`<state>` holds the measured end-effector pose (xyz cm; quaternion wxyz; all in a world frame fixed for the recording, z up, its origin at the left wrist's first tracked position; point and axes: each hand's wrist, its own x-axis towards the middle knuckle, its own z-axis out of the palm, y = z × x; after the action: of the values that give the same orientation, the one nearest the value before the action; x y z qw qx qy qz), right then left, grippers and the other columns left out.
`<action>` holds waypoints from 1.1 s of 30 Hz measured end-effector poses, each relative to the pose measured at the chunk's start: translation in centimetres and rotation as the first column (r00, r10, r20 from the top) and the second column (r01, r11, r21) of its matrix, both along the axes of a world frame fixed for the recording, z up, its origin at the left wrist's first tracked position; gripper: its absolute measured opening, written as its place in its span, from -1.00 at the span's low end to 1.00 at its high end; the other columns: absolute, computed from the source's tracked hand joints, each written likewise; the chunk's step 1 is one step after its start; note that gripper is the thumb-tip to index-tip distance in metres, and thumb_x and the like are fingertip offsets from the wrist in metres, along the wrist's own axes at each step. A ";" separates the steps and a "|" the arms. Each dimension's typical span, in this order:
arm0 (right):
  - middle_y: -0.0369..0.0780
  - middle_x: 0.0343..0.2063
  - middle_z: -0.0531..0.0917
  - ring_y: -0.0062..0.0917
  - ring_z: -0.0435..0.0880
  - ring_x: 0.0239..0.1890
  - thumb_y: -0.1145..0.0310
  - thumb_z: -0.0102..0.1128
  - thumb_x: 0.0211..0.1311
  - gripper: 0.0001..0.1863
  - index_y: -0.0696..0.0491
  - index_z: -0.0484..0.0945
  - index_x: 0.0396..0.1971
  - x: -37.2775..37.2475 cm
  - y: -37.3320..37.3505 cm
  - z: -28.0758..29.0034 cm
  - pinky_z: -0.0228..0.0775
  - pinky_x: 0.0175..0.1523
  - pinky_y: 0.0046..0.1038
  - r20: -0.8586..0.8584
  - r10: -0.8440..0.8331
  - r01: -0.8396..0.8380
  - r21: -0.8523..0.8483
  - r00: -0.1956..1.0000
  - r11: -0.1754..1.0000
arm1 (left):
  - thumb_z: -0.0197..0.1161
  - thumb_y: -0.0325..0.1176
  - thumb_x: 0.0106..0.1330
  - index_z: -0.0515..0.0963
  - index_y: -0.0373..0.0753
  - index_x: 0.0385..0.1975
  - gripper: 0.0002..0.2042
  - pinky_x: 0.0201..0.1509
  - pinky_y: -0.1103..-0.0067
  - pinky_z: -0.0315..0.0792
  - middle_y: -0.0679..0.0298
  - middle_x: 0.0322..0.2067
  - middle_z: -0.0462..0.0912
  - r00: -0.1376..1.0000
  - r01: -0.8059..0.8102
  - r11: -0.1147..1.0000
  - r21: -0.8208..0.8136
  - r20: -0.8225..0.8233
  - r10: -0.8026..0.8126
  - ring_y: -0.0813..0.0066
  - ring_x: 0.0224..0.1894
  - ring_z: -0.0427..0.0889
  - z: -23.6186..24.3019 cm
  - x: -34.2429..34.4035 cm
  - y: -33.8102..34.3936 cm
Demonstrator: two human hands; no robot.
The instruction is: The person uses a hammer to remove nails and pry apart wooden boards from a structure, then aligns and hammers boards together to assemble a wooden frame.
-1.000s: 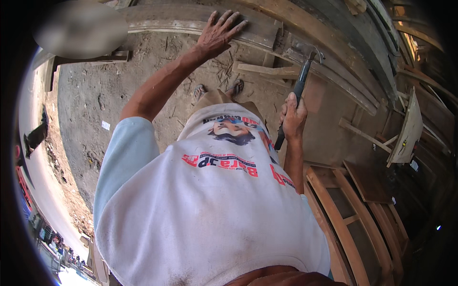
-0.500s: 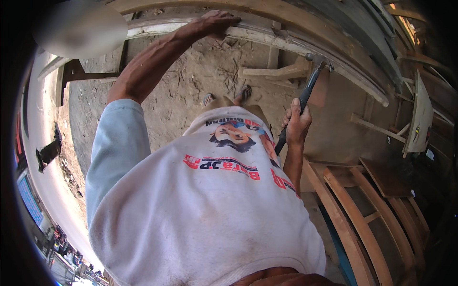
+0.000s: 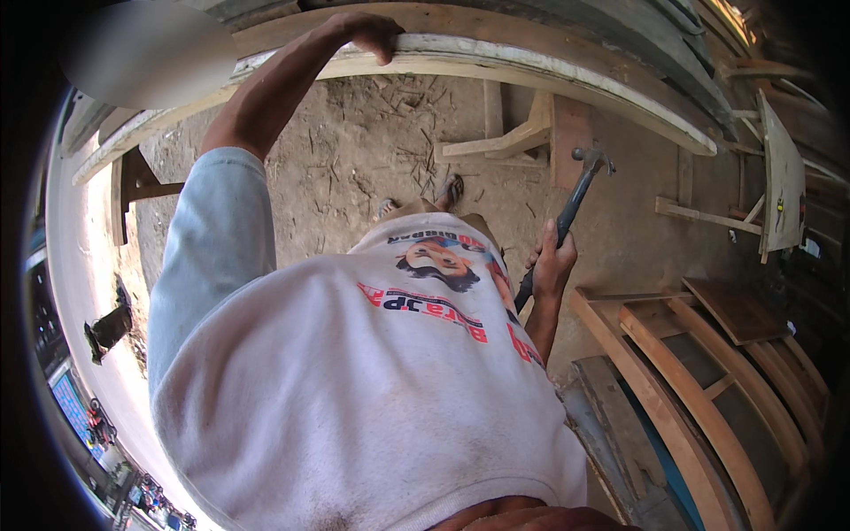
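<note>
My left hand (image 3: 376, 35) is at the far side, its fingers wrapped over a long wooden plank (image 3: 531, 74) with worn whitish paint. The plank runs across the whole far side, well in front of my body. My right hand (image 3: 553, 257) grips a claw hammer (image 3: 582, 188) by its dark handle, close to my right side. The hammer's metal head points away from me, below the plank in the picture and apart from it.
Wooden frames (image 3: 655, 372) lean at the near right, with a brown panel (image 3: 733, 310) on them. A wooden trestle leg (image 3: 505, 142) stands beyond my feet. Wood scraps (image 3: 416, 111) litter the dirt floor. A pale board (image 3: 783, 177) stands at the right.
The plank's left end has come nearer and its right end sits farther away. My left hand has shifted left in the picture. The hammer has lowered away from the plank.
</note>
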<state>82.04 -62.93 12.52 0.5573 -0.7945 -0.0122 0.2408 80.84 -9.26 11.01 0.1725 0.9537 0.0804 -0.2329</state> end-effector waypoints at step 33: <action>-0.30 -0.65 0.44 -0.64 0.42 -0.66 0.00 0.06 0.57 -0.56 0.13 0.40 -0.29 1.5 10.5 10.8 0.30 -0.56 -0.56 0.527 0.181 -0.379 0.295 0.830 0.877 | 0.14 -0.47 0.38 0.00 0.07 0.60 -0.22 0.60 0.22 0.03 0.14 0.53 0.16 0.781 -0.374 0.867 0.328 0.616 0.104 0.18 0.56 0.14 -9.8 -10.1 -12.2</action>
<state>83.53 -52.42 23.27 0.6396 -0.6919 -0.3172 0.1076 70.75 -21.48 1.21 0.0014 0.9733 0.1973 0.1172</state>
